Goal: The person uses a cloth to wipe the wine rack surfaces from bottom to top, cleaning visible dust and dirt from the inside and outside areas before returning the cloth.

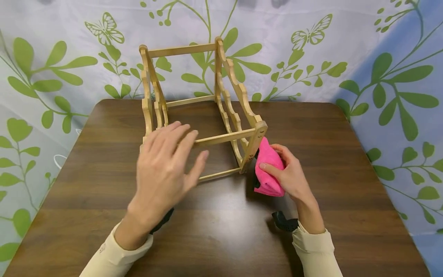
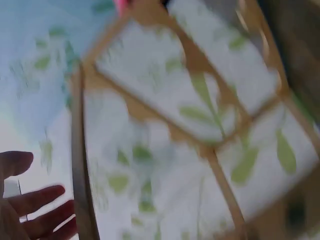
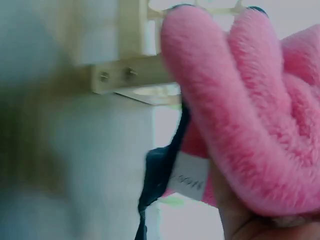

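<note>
A light wooden rack (image 1: pixel 226 137) with wavy notched side rails stands on the table. My right hand (image 1: pixel 294 177) grips a folded pink fluffy cloth (image 1: pixel 267 169) beside the rack's front right post. Up close in the right wrist view, the cloth (image 3: pixel 235 115) shows thick soft folds, a dark strip and a white label (image 3: pixel 189 176). My left hand (image 1: pixel 164 169), fingers extended and spread, is over the rack's front left corner and hides part of it. Blurred in the left wrist view, the rack (image 2: pixel 80 150) appears just past the fingertips of that hand.
Under the rack is a dark brown wooden table (image 1: pixel 221 231) with rounded back corners. A pale curtain (image 1: pixel 277 23) printed with green leaves and butterflies hangs behind it. A white cord (image 1: pixel 57 161) shows at the left edge.
</note>
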Tool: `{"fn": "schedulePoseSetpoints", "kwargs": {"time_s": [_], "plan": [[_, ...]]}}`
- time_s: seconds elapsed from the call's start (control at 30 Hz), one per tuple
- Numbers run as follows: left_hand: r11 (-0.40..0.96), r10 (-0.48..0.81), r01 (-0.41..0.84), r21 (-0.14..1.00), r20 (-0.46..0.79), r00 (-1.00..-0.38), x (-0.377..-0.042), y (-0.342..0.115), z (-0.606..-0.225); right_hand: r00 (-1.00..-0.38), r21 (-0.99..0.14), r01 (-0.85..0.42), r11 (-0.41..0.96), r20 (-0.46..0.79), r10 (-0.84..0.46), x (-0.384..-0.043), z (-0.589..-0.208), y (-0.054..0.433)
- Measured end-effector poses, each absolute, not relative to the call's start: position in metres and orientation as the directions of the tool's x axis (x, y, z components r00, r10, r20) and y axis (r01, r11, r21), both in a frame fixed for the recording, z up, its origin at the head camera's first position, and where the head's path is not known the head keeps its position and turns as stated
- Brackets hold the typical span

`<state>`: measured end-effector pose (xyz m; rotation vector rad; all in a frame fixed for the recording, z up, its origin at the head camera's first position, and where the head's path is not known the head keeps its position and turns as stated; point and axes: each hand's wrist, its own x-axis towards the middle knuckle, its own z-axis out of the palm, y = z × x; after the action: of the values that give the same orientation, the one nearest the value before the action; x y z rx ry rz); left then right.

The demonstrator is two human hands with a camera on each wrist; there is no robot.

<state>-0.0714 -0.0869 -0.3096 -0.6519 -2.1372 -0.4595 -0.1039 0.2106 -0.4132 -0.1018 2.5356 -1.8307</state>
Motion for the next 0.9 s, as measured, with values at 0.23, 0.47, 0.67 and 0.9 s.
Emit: {"fn": "schedulePoseSetpoints", "kwargs": {"time_s": [0.23,0.47,0.67,0.9], "plan": [[0.757,0.362,0.650,0.071,0.782,-0.508,-0.074,-0.040,-0.326,-0.954,-0.947,-0.292,-0.135,0.279,0.107,-0.106,-0.378,0.215],[0.812,0.347,0.582,0.052,0.758,-0.552,-0.081,-0.018,-0.334,-0.831,-0.790,-0.550,-0.271,0.549,0.089,-0.112,-0.341,0.201],[0.802,0.307,0.578,0.150,0.727,-0.615,-0.085,-0.014,-0.337,-0.792,-0.792,-0.603,-0.098,0.609,-0.048,-0.115,-0.325,0.186],[0.751,0.269,0.617,0.238,0.742,-0.614,-0.091,-0.015,-0.339,-0.831,-0.843,-0.538,0.002,0.530,-0.168,-0.119,-0.325,0.179]]}}
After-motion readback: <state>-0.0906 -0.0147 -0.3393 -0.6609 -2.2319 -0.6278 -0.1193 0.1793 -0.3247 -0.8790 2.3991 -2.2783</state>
